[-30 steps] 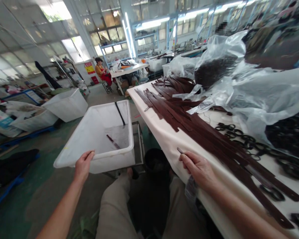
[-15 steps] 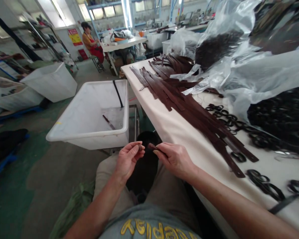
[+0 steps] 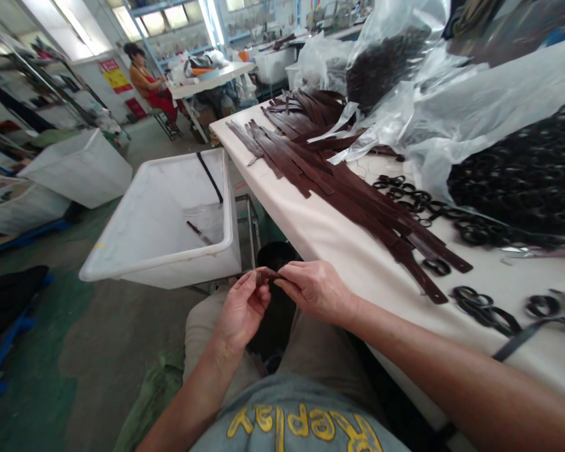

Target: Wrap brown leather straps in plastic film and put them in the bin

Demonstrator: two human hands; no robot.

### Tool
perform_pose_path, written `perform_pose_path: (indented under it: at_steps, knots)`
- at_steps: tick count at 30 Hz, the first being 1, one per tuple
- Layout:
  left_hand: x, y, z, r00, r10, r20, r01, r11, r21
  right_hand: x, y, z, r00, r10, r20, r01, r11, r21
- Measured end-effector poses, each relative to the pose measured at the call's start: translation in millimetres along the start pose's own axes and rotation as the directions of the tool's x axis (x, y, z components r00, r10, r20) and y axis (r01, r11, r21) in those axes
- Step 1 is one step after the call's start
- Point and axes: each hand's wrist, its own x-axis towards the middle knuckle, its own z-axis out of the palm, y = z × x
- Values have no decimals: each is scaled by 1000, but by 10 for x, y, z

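Note:
Over my lap, my left hand (image 3: 243, 309) and my right hand (image 3: 317, 292) come together at a brown leather strap (image 3: 274, 274). The right fingers are closed around the strap, whose end points left. Thumb and fingers of my left hand pinch a small dark brown piece, perhaps a loop, at that end; its exact shape is mostly covered. More brown leather straps (image 3: 353, 194) lie in a long pile on the table to my right. Black loops (image 3: 483, 307) are scattered near the pile's close end.
A white bin (image 3: 155, 260) stands front left, with a strap piece inside. Clear plastic bags (image 3: 489, 94) bulging with dark loops cover the table's (image 3: 282, 216) right side. Scissors (image 3: 522, 252) lie there. A person (image 3: 145, 81) sits at a far table.
My hands have closed the gap between them, and the strap end now meets the small piece in my left fingers. The view has shifted slightly to the right.

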Motion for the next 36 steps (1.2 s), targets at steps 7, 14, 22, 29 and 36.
perform_pose_path:
  at_steps: [7, 14, 22, 29, 36]
  knots:
    - [-3, -9, 56, 999, -31, -37, 28, 997, -76, -24, -12, 46, 996, -49, 81, 54, 996, -64]
    - [-10, -52, -13, 993, 102, 56, -109, 984, 142, 15, -44, 4, 994, 41, 104, -50, 995, 84]
    - [-70, -74, -157, 971, 186, 150, -227, 912, 341, 17, -56, 4, 989, -48, 138, 8, 963, 271]
    - [-26, -62, -138, 937, 339, 80, -344, 863, 370, 43, -51, -35, 961, 51, 273, -90, 987, 130]
    - [-8, 81, -169, 919, 395, 20, -374, 852, 367, 83, -122, -47, 899, 117, 422, -93, 993, -78]
